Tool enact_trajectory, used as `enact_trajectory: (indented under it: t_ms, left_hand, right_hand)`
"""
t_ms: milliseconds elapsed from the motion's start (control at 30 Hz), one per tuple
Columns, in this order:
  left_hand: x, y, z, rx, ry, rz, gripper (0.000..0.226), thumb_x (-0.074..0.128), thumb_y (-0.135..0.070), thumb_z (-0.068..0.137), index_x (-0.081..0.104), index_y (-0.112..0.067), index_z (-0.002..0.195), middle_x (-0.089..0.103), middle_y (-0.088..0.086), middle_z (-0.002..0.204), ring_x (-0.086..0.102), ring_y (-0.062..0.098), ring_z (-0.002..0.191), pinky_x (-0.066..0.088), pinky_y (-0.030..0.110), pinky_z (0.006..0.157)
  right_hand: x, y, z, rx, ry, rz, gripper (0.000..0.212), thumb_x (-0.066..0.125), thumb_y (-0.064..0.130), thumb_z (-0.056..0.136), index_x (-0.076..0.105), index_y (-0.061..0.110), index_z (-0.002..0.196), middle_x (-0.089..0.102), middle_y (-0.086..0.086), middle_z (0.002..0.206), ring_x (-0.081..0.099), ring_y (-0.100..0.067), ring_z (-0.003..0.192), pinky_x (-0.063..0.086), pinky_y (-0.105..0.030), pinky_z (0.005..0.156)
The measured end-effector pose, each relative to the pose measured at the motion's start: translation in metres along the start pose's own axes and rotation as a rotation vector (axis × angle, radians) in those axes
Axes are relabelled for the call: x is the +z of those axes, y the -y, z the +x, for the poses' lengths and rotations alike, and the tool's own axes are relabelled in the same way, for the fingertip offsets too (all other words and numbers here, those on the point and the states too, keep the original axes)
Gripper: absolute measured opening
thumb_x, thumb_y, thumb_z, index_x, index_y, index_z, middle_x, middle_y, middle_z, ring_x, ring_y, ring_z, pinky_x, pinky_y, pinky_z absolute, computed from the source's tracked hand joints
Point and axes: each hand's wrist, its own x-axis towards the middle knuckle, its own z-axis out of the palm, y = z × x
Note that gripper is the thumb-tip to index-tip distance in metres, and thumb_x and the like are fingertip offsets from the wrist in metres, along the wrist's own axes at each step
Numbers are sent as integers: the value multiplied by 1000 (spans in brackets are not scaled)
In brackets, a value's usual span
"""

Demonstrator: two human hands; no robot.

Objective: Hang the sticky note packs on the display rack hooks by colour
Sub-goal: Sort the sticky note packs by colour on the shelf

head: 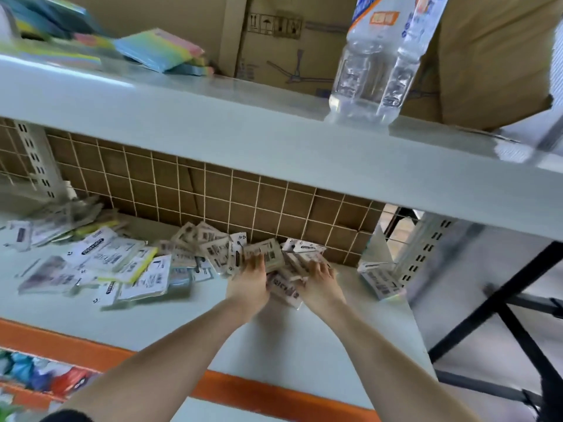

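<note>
Under the upper shelf (pixel 274 141), both hands on sticky note packs (pixel 283 284).

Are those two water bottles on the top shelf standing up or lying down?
Upright. Both water bottles stand on their bases on the top shelf, with their caps out of frame.

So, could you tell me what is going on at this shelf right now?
A person is reaching both hands into a pile of sticky note packs lying face down on the lower shelf. The left hand and right hand are gathering a few packs against the wire grid; the image is too blurred to show the grip. More packs lie scattered to the left, and none hangs on the grid yet. Two water bottles stand on the upper shelf.
</note>
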Motion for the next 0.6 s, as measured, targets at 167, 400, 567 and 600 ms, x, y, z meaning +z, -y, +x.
enact_trajectory:
  t_ms: [167, 400, 567, 600]
  left_hand:
    - [4, 5, -7, 38, -105, 46, 58, 44, -32, 97, 22, -11, 147, 48, 11, 135, 49, 26, 121, 47, 36, 91]
    - [1, 9, -25, 13, -119, 184, 51, 45, -44, 96, 39, -12, 135, 46, 13, 130, 45, 31, 119, 51, 38, 86]
    - [-6, 9, -39, 25, -193, 34, 35, 59, -30, 89, 55, -6, 114, 61, 13, 104, 62, 29, 94, 54, 38, 61]
    - [-8, 10, -43, 58, -213, -16, 28, 69, -23, 80, 60, -4, 99, 64, 12, 85, 65, 27, 73, 51, 34, 48]
  right_hand:
    - [0, -4, -6, 78, -121, 9, 58, 55, 32, 91, 34, 13, 142, 38, -7, 144, 35, -28, 132, 38, -40, 102]
    - [12, 1, -14, 42, -201, -59, 49, 51, 3, 86, 48, 13, 134, 45, -9, 133, 39, -30, 121, 44, -39, 98]
    - [12, -1, -31, 3, -258, -62, 57, 48, -2, 83, 45, 13, 138, 46, -6, 133, 42, -28, 116, 41, -32, 94]
    - [11, 0, -35, 1, -249, -49, 56, 47, -2, 83, 44, 13, 138, 46, -6, 133, 42, -28, 116, 38, -32, 96]
